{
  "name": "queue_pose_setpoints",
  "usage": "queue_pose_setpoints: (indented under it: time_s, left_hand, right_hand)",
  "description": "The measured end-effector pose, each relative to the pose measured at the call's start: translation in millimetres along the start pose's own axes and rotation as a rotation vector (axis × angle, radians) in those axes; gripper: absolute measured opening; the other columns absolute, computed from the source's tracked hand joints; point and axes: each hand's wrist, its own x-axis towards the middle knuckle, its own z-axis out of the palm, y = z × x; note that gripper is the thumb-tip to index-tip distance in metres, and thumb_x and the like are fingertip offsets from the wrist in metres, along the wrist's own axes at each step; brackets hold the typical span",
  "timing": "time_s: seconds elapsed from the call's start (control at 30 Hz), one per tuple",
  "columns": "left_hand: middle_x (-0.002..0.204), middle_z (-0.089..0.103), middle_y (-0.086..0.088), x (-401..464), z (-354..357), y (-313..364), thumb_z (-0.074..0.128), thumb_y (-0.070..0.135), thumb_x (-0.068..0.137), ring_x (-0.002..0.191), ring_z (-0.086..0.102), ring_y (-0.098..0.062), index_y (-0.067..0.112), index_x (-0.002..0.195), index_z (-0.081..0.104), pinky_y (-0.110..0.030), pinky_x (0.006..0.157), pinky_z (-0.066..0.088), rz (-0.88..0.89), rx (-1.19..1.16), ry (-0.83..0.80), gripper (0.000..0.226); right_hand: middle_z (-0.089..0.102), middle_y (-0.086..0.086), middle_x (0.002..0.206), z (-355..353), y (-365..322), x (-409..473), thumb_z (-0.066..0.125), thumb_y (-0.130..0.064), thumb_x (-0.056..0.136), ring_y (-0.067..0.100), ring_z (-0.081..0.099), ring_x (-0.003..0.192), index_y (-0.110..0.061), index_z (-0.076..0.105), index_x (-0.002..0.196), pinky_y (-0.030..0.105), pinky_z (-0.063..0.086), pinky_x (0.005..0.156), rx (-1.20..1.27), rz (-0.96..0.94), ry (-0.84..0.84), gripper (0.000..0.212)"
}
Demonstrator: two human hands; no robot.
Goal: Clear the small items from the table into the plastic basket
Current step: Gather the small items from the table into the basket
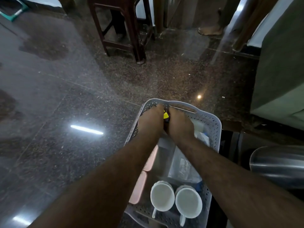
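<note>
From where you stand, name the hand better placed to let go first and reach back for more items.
Left, probably. The left hand sits beside the basket's open left rim; the right hand sits deeper among the contents. Both press a yellow item between them.

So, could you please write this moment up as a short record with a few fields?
basket: grey perforated plastic basket, on the dark floor
left hand: left hand inside the basket's far end, closed around something
right hand: right hand beside it, on the same item
held item: small yellow item between the hands, mostly hidden
near end: two white cups, open side up
left side: pink containers
</note>
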Motion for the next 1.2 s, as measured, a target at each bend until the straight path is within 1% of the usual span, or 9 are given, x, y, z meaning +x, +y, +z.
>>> queue_pose_setpoints:
  time_s: [0.17, 0.23, 0.3, 0.43, 0.6, 0.73, 0.83, 1.0, 1.2]
  left_hand:
    - [0.114, 0.050, -0.017, -19, -4, -8, 0.059, 0.011, 0.081, 0.093, 0.059, -0.041, 0.006, 0.105, 0.047, -0.038, 0.066, 0.035, -0.023, -0.253, 0.106, 0.028]
    - [0.108, 0.044, -0.018, -32, -8, -11, 0.056, 0.014, 0.072, 0.092, 0.052, -0.036, -0.001, 0.102, 0.046, -0.036, 0.073, 0.037, -0.026, -0.413, 0.128, 0.035]
    - [0.110, 0.045, -0.024, -39, -10, -13, 0.054, 0.012, 0.077, 0.102, 0.046, -0.033, -0.006, 0.103, 0.046, -0.037, 0.088, 0.038, -0.075, -0.490, 0.084, 0.033]
    - [0.124, 0.043, -0.028, -38, -13, -12, 0.059, -0.002, 0.083, 0.113, 0.047, -0.038, -0.008, 0.113, 0.045, -0.031, 0.088, 0.033, -0.108, -0.417, -0.068, 0.034]
    - [0.123, 0.050, -0.026, -40, -11, -2, 0.061, -0.001, 0.079, 0.108, 0.054, -0.041, -0.005, 0.112, 0.049, -0.028, 0.078, 0.036, -0.131, -0.297, -0.041, 0.036]
    - [0.116, 0.060, -0.024, -40, -10, 1, 0.067, 0.010, 0.080, 0.106, 0.059, -0.040, 0.002, 0.113, 0.045, -0.036, 0.074, 0.040, -0.162, -0.224, -0.028, 0.041]
    - [0.111, 0.064, -0.021, -37, -8, 1, 0.064, 0.005, 0.082, 0.102, 0.063, -0.039, 0.005, 0.113, 0.042, -0.038, 0.074, 0.045, -0.157, -0.128, -0.043, 0.037]
    - [0.112, 0.066, -0.017, -30, -10, -2, 0.053, 0.007, 0.092, 0.103, 0.065, -0.036, 0.006, 0.116, 0.051, -0.042, 0.084, 0.050, -0.156, -0.013, -0.096, 0.025]
    - [0.118, 0.065, -0.016, -39, -17, -4, 0.053, 0.013, 0.094, 0.110, 0.063, -0.034, 0.008, 0.122, 0.048, -0.039, 0.086, 0.048, -0.157, -0.051, -0.117, 0.029]
  right_hand:
    - [0.060, 0.007, 0.111, 1, 2, -24, 0.072, -0.025, 0.078, 0.029, 0.059, 0.100, -0.018, 0.049, 0.107, 0.042, 0.050, 0.082, 0.343, 0.111, 0.091, 0.038]
    - [0.055, 0.011, 0.117, 2, 5, -34, 0.071, -0.017, 0.077, 0.029, 0.057, 0.105, -0.016, 0.048, 0.107, 0.035, 0.047, 0.084, 0.475, 0.181, 0.075, 0.038]
    - [0.051, 0.016, 0.122, 4, 10, -41, 0.063, -0.009, 0.080, 0.031, 0.054, 0.112, -0.011, 0.050, 0.112, 0.028, 0.041, 0.084, 0.505, 0.241, -0.010, 0.034]
    - [0.044, 0.017, 0.128, 4, 19, -51, 0.056, -0.002, 0.082, 0.029, 0.050, 0.114, -0.008, 0.052, 0.124, 0.021, 0.035, 0.088, 0.451, 0.229, -0.097, 0.043]
    - [0.060, 0.011, 0.122, 1, 19, -53, 0.060, -0.008, 0.085, 0.029, 0.056, 0.115, -0.016, 0.065, 0.122, 0.035, 0.046, 0.101, 0.333, 0.188, -0.026, 0.038]
    - [0.069, 0.002, 0.115, 4, 14, -48, 0.067, -0.019, 0.084, 0.027, 0.059, 0.112, -0.027, 0.067, 0.115, 0.042, 0.051, 0.094, 0.341, 0.266, 0.019, 0.032]
    - [0.071, 0.002, 0.109, 6, 11, -43, 0.073, -0.017, 0.081, 0.024, 0.063, 0.104, -0.022, 0.067, 0.106, 0.041, 0.053, 0.090, 0.429, 0.325, 0.066, 0.026]
    - [0.059, 0.008, 0.112, 13, 5, -37, 0.076, -0.021, 0.080, 0.023, 0.057, 0.090, -0.016, 0.064, 0.102, 0.026, 0.042, 0.076, 0.405, 0.321, 0.104, 0.025]
    - [0.066, 0.011, 0.108, 14, -2, -33, 0.075, -0.029, 0.081, 0.027, 0.060, 0.100, -0.011, 0.068, 0.107, 0.033, 0.044, 0.081, 0.344, 0.266, 0.058, 0.033]
